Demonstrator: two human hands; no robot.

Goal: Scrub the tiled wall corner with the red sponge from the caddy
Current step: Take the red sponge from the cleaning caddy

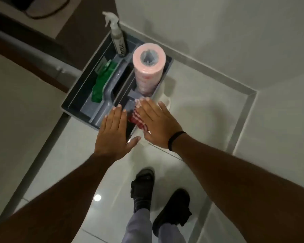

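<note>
A grey caddy (pixel 81 95) stands on the tiled floor against the wall. A red and white striped sponge (pixel 138 119) lies in its near right compartment, partly hidden. My right hand (pixel 158 121) hovers flat over the sponge with fingers extended; whether it touches the sponge is unclear. My left hand (pixel 113 132) is spread flat over the caddy's near edge, beside the grey centre handle (pixel 112 81), and holds nothing. The tiled wall corner (pixel 253 92) lies to the right, where grey skirting meets.
Inside the caddy are a spray bottle (pixel 117 35), a pink roll (pixel 147 67) standing upright and a green cloth (pixel 104 81). Something white (pixel 164 100) sits under the caddy's right side. My feet in black sandals (pixel 158 204) stand on the glossy white floor tiles.
</note>
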